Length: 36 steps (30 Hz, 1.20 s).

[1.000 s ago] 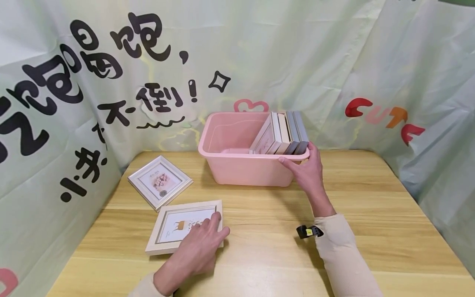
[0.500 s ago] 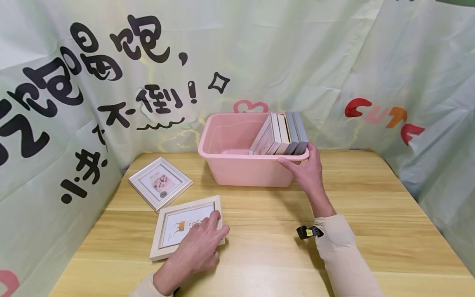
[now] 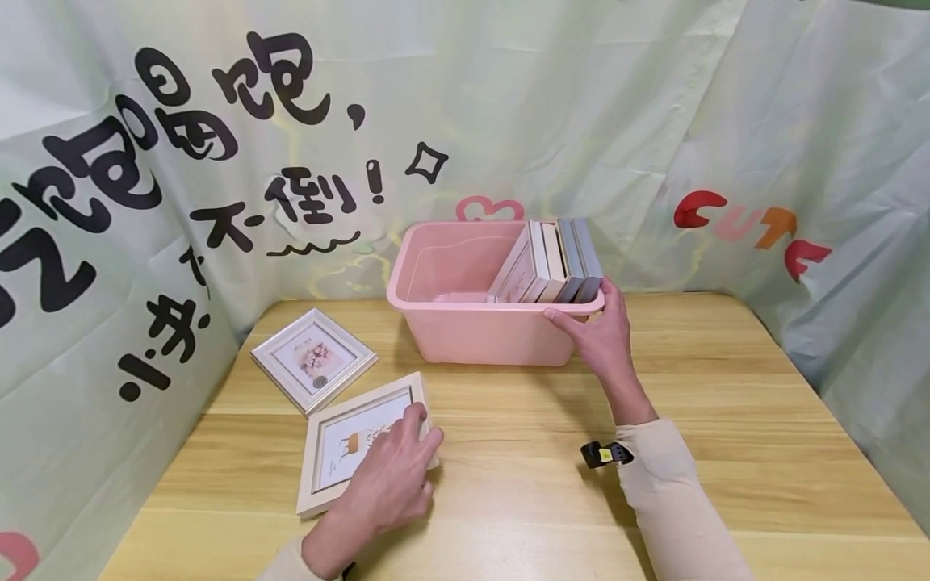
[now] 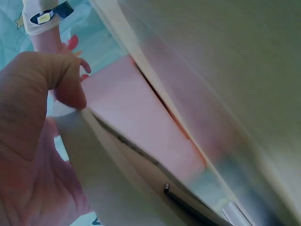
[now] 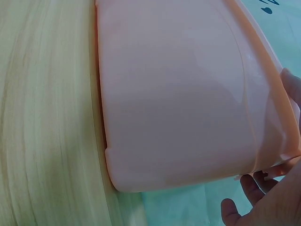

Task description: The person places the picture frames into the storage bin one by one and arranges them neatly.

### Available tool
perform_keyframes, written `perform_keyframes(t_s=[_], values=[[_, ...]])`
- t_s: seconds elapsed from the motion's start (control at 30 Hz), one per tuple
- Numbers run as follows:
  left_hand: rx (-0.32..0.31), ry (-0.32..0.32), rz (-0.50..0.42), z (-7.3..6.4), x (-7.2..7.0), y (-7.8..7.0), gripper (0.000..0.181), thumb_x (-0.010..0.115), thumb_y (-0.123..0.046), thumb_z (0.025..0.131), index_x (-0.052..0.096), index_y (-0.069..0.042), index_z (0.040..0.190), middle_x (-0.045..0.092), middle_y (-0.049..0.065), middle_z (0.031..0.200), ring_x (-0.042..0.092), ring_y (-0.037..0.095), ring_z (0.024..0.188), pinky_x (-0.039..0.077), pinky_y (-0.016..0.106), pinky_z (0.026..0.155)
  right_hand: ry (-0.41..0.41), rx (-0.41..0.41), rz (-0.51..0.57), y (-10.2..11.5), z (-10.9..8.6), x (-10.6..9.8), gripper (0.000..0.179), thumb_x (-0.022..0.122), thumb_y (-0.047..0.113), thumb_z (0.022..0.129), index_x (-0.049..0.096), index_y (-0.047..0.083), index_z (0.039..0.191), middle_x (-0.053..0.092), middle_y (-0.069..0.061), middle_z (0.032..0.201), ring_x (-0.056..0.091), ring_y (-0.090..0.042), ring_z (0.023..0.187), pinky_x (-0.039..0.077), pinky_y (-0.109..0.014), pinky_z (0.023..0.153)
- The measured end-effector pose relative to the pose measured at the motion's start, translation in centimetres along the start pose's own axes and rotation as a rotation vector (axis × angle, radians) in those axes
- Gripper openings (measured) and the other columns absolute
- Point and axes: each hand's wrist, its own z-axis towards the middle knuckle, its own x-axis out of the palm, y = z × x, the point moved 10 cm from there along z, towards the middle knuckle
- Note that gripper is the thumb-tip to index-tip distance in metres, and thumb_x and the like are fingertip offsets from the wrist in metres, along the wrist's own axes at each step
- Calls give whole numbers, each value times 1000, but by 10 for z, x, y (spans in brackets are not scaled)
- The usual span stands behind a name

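Note:
In the head view my left hand (image 3: 392,476) grips the right edge of a cream picture frame (image 3: 337,452) with a deer-like print. The frame is tilted, its printed face up. From the left wrist, the thumb lies along the edge of the picture frame (image 4: 108,165), and a thin dark piece shows on its underside. My right hand (image 3: 609,335) holds the front right corner of a pink plastic bin (image 3: 490,335), thumb at the front. The right wrist view shows fingers at the bin's rim (image 5: 277,108). Several picture frames (image 3: 555,262) stand leaning in the bin's right half.
A silver picture frame (image 3: 312,359) with a pink floral print lies left of the bin, close behind the cream one. Everything rests on a wooden table (image 3: 741,452). A printed cloth curtain (image 3: 581,105) hangs behind and along both sides.
The cream picture frame has turned anticlockwise in my left hand, its far right corner moving away from me. My right hand and the bin keep their places.

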Motion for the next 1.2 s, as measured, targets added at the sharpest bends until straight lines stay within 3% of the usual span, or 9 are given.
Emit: perform_keyframes(t_s=[0.4,0.67,1.07,1.2], values=[[-38,-187,33,3,-19,8,48,77,-8,53,52,-11,93,48,15,118,56,22,68,44,29,49,7,-16,2,2,2,1,105,82,48,72,22,17,153,32,-9,152,34,-27,139,25,-52,115],[-17,-278,55,2,-31,8,55,80,-8,55,58,-13,106,52,15,115,60,27,73,49,33,52,1,-17,1,1,2,1,105,82,49,71,23,18,152,33,-8,152,34,-26,139,25,-52,115],[-89,-387,20,0,-48,18,46,79,-6,58,65,-12,101,60,13,108,61,27,78,54,36,59,5,-7,-1,-1,1,2,105,82,50,71,22,19,152,33,-7,152,34,-26,139,24,-52,115],[-103,-456,5,-4,-54,20,40,76,-7,60,67,-13,98,62,11,107,60,27,75,51,36,52,5,-12,-4,-1,0,1,105,81,49,71,22,18,152,33,-7,152,34,-26,139,24,-52,115]])
